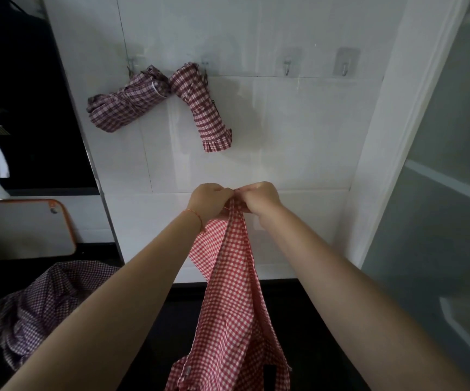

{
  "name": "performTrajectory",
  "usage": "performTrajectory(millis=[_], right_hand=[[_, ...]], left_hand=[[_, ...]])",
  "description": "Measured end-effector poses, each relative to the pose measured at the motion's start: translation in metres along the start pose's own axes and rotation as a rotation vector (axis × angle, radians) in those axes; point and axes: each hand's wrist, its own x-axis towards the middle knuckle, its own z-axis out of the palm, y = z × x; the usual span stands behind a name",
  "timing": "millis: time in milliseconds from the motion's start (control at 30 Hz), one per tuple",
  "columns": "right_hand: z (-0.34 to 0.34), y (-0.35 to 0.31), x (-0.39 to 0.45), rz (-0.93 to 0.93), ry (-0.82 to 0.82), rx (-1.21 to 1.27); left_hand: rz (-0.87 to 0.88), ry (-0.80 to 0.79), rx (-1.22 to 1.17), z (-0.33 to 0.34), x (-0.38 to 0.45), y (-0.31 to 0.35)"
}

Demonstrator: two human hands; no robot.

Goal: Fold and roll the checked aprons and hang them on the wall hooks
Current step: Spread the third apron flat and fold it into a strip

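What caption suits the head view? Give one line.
Both hands pinch the red checked apron's top edge below two rolled aprons hung on wall hooks.

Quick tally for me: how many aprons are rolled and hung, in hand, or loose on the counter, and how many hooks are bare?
Rolled aprons on hooks: 2
Red checked apron held by both hands: 1
Loose purple checked apron on counter: 1
Bare hooks: 2
Total: 4 aprons, 2 bare hooks

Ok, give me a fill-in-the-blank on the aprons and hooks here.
1. ____ rolled aprons hang on the wall.
2. Both hands grip the top of the ____-and-white checked apron.
3. The two hooks on the right are ____.
4. The purple checked apron lies crumpled on the ____.

Missing: two; red; empty; left
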Motion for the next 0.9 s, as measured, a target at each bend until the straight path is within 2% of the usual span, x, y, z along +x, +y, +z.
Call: performTrajectory(millis=[167, 367, 400, 500, 567, 667, 767, 900], right_hand=[[-0.004, 0.002, -0.001, -0.012, -0.069, 0.042], [-0.007, 0.007, 0.003, -0.026, -0.075, 0.025], [-0.008, 0.007, 0.003, -0.039, -0.086, -0.001], [-0.009, 0.006, -0.001, -0.097, -0.142, -0.132], [-0.008, 0.006, -0.001, -0.145, -0.141, -0.180], [-0.008, 0.007, 0.001, -0.208, -0.054, -0.146], [-0.007, 0.011, -0.001, -0.266, 0.013, -0.152], [-0.004, 0.022, -0.002, -0.356, 0.033, -0.289]], left_hand=[[-0.073, -0.094, -0.009, -0.001, -0.003, 0.008], [0.035, -0.181, 0.215, -0.003, 0.001, 0.007], [0.056, -0.158, 0.263, -0.004, 0.002, 0.005], [0.251, 0.066, 0.432, -0.006, 0.005, 0.000], [0.371, 0.025, 0.472, -0.006, 0.009, -0.001], [0.344, -0.085, 0.481, -0.003, 0.016, 0.001], [0.308, -0.024, 0.468, -0.001, 0.022, 0.002], [0.325, 0.012, 0.530, 0.003, 0.023, 0.004]])
